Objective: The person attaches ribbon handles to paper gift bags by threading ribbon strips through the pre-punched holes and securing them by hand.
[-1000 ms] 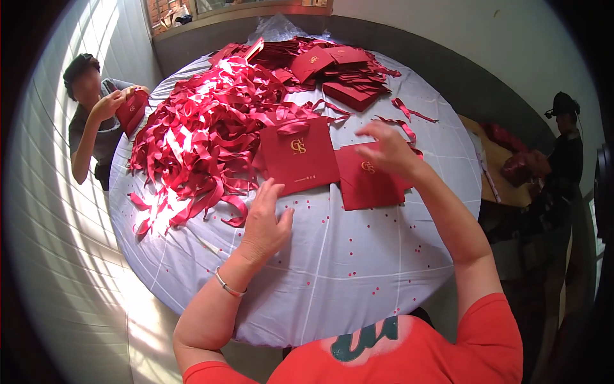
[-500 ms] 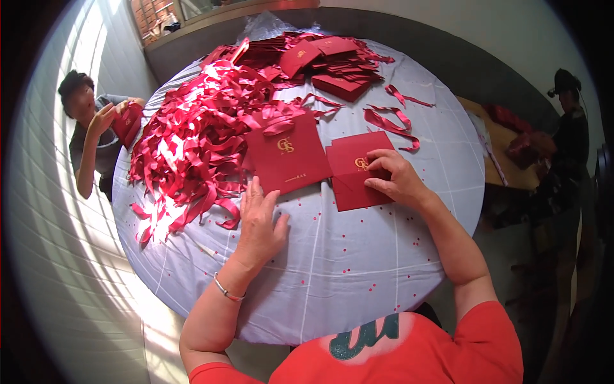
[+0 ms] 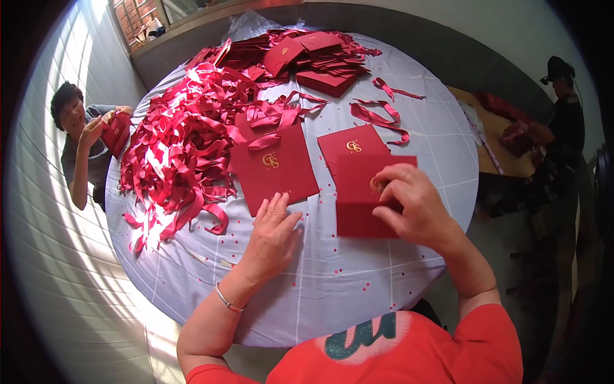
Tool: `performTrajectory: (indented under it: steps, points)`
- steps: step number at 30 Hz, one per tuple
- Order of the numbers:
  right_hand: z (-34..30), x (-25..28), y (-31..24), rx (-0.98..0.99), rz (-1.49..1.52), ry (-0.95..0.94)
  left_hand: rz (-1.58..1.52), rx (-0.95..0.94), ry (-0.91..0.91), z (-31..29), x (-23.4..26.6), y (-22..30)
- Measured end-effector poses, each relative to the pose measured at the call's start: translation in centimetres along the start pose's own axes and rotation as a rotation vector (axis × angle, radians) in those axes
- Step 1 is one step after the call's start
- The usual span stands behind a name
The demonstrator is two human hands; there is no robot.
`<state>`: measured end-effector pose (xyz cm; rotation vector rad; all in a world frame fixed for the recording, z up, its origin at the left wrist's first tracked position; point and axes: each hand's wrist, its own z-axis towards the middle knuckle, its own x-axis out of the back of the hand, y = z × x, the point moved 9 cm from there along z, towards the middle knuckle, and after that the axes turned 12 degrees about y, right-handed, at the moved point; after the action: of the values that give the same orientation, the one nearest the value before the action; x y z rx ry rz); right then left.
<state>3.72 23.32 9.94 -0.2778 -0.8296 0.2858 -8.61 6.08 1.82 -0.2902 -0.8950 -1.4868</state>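
Observation:
My left hand [image 3: 274, 235] lies open, its fingertips resting on the lower edge of a flat red gift bag [image 3: 291, 153] with a gold emblem and ribbon handles. To the right, my right hand [image 3: 416, 208] pinches another red gift bag [image 3: 358, 221], between thumb and fingers. This bag has a darker strip across its lower part and partly covers its own emblem under my fingers. Just behind it a further red bag [image 3: 345, 137] with a gold emblem lies flat on the table, its lower part hidden.
A big heap of red ribbons [image 3: 185, 141] fills the table's left side. Red bags [image 3: 326, 61] are piled at the back, with loose ribbons [image 3: 377, 115] nearby. Red dots speckle the pale tablecloth [image 3: 332, 301]. One person [image 3: 83, 141] handles a bag at left; another [image 3: 563, 121] works at right.
My right hand has pulled one bag toward me and slightly right, off the bag beneath, whose emblem now shows. My left hand has shifted a little right and nearer me.

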Motion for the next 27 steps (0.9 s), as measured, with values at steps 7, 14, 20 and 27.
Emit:
performTrajectory:
  steps: [7, 14, 20, 27]
  points:
    - [-4.0, -3.2, -4.7, 0.111, 0.356, -0.173, -0.433, 0.279, 0.003, 0.4, 0.8, 2.0]
    - [-6.7, -6.8, -6.5, 0.146, 0.568, -0.456, -0.259, 0.079, -0.137, 0.0, -0.4, 5.3]
    - [-0.5, -4.3, 3.0, 0.014, 0.458, -0.136, -0.214, -0.136, -0.199, -1.0, -1.4, 7.5]
    - [1.0, -2.8, 20.5, -0.119, -0.331, 0.197, -0.153, -0.233, -0.153, -1.5, -1.0, 8.3]
